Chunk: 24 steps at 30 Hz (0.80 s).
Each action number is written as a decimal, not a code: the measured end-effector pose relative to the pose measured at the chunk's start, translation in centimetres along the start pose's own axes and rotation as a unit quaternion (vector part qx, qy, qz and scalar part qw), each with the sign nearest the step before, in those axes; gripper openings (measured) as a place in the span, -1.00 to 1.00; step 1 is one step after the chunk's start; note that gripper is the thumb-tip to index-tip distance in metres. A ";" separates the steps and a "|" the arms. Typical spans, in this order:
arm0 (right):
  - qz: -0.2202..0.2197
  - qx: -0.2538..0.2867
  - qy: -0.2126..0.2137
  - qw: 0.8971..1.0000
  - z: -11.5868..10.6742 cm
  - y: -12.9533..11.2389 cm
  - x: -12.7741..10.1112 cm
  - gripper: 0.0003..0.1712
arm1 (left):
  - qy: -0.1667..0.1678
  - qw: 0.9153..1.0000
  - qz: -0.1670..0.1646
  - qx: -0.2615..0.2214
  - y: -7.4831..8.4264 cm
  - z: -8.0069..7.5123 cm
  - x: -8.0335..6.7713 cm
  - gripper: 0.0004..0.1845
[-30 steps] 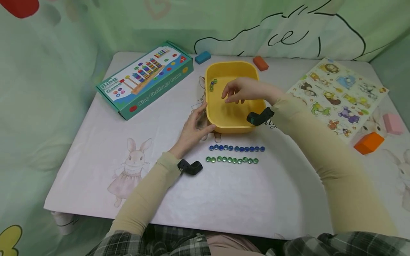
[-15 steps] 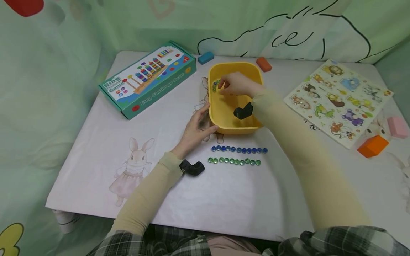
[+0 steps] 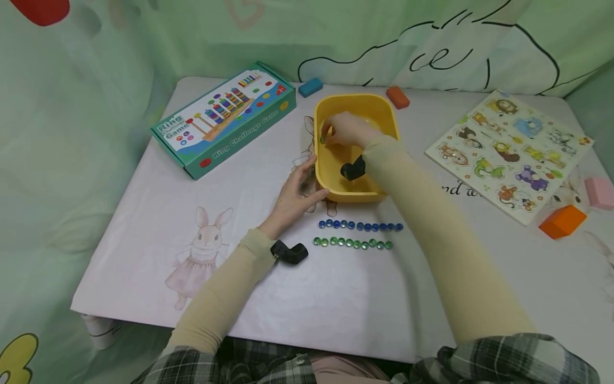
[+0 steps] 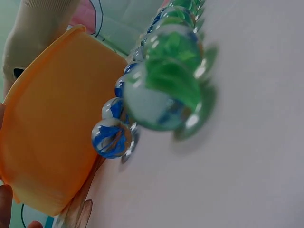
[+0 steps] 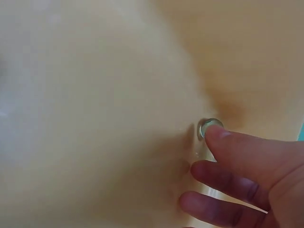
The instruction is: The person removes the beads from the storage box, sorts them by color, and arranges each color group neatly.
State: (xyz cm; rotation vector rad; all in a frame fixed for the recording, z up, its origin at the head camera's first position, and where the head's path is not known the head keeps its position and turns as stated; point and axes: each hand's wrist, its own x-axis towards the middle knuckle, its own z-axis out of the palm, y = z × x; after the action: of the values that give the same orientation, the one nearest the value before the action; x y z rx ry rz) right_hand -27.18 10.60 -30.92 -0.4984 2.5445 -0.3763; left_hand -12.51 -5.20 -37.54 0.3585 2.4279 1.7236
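Observation:
My right hand [image 3: 347, 129] reaches into a yellow plastic basin [image 3: 355, 196], fingers curled at its left inner wall. In the right wrist view, the thumb [image 5: 232, 140] lies on a clear glass marble with a green tint [image 5: 207, 126]; the index finger is hidden. My left hand [image 3: 292, 200] rests against the basin's near left corner from outside, thumb and fingers spread along the wall. In front of the basin lie a row of blue marbles [image 3: 368, 227] and, nearer, a row of green marbles [image 3: 357, 244]. The left wrist view shows both rows close up.
A green Ring Challenge Game box [image 3: 225, 120] lies at back left. Behind the basin are a blue block [image 3: 310, 87] and a red-orange block [image 3: 397, 97]. An animal picture board [image 3: 510, 154] lies right, beside an orange block [image 3: 563, 222] and a pink block [image 3: 599, 193].
My right hand has moved left across the basin to the marbles by its left wall, its fingers now at one of them. The left hand stays at the basin's corner.

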 end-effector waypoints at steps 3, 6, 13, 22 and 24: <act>-0.019 -0.010 -0.005 1.000 0.2 -0.1 -0.1 -0.74 | 0.000 1.000 -0.007 0.002 0.1 0.1 0.0 -0.21; -0.045 -0.025 -0.011 0.999 0.2 -0.2 -0.4 -0.77 | 0.001 1.000 -0.006 0.004 0.0 0.1 -0.1 -0.22; -0.075 -0.030 -0.042 0.996 -0.8 0.4 -2.2 -0.77 | 0.002 1.000 -0.006 0.006 0.1 0.2 -0.1 -0.22; -0.106 -0.036 -0.028 0.993 -1.7 1.6 -6.0 -0.78 | 0.000 1.000 -0.015 0.006 0.3 0.2 -0.1 -0.21; -0.106 -0.032 -0.021 0.994 -1.8 1.7 -7.1 -0.77 | 0.000 1.000 -0.016 0.005 0.3 0.2 -0.1 -0.21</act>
State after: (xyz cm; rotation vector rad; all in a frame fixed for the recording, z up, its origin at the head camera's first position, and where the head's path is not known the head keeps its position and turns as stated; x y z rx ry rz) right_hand -22.96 15.37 -27.00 -0.7973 2.4769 -0.3570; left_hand -12.33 -4.98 -37.31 0.3191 2.4292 1.6981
